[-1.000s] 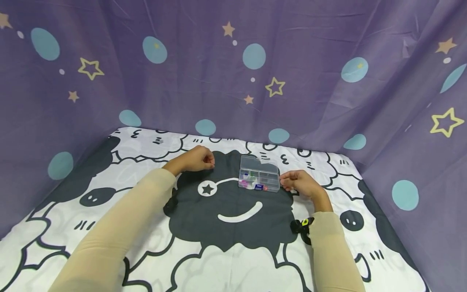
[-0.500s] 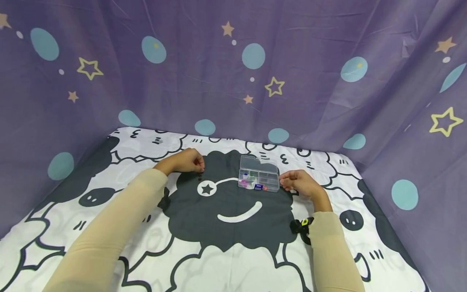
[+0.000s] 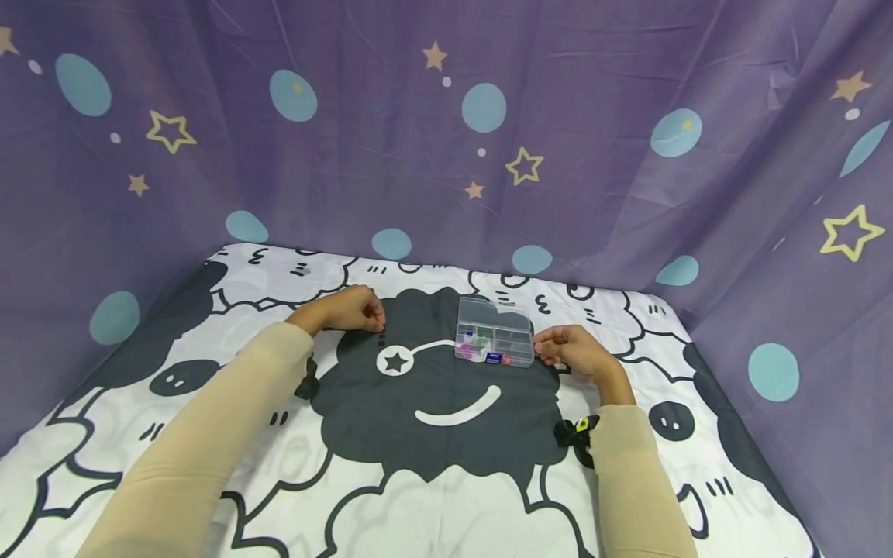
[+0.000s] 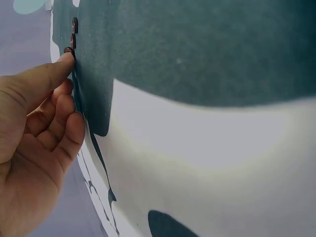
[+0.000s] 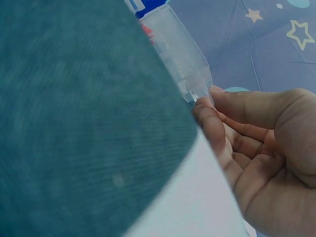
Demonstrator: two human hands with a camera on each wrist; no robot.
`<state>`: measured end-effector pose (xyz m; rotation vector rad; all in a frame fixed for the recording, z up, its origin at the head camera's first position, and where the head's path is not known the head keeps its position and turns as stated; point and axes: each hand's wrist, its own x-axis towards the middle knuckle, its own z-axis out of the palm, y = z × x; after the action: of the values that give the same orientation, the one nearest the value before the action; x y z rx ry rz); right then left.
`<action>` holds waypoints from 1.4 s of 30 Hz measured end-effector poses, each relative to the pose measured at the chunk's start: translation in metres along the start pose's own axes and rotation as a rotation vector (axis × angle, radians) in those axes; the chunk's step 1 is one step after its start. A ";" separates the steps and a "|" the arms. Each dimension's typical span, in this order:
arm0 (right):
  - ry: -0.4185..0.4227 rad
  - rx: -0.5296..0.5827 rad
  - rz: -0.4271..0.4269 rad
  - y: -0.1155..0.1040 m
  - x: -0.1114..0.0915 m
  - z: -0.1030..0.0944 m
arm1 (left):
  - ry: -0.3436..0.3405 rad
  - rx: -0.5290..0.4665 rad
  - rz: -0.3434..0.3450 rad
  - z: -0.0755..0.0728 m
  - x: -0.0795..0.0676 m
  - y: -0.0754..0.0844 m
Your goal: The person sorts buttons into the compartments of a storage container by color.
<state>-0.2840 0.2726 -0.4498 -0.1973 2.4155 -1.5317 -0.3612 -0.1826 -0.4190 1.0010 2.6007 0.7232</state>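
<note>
In the head view my left hand [image 3: 352, 308] is low over the dark printed patch, left of the box. Its thumb and fingertip pinch a small dark brown disc [image 4: 69, 50], kind unclear, at the end of a short row; the other fingers curl loosely. Two similar discs [image 4: 74, 32] lie in line beyond it on the cloth. A clear plastic compartment box [image 3: 512, 349] stands with its lid [image 3: 481, 312] raised at the back. My right hand [image 3: 575, 350] grips the box's right edge between thumb and fingers. Small pink, white, green and blue pieces [image 3: 469, 351] lie mostly in its left compartments.
A white cloth with black cartoon sheep [image 3: 391, 515] covers the table. Purple curtains [image 3: 391, 155] with stars and ovals hang behind and at both sides. Black straps sit at both wrists, the right one [image 3: 575, 430] with a yellow mark.
My left hand has moved left and slightly toward me, down to the cloth. Small dark discs have come into view below its fingertips. The right hand and box have stayed put.
</note>
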 end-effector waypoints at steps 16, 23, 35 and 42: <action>0.002 0.014 -0.010 0.002 0.003 0.001 | -0.035 -0.013 -0.082 -0.001 -0.005 0.002; -0.004 0.000 -0.015 0.002 0.004 0.000 | -0.021 -0.021 -0.079 -0.001 -0.008 0.003; -0.001 0.002 -0.004 0.003 0.004 0.000 | -0.005 -0.048 -0.074 0.001 -0.006 0.007; -0.002 0.002 -0.003 0.003 0.003 0.000 | 0.030 -0.025 -0.029 -0.002 -0.001 0.017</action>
<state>-0.2869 0.2735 -0.4531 -0.2015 2.4135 -1.5343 -0.3514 -0.1729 -0.4083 0.9502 2.6192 0.7673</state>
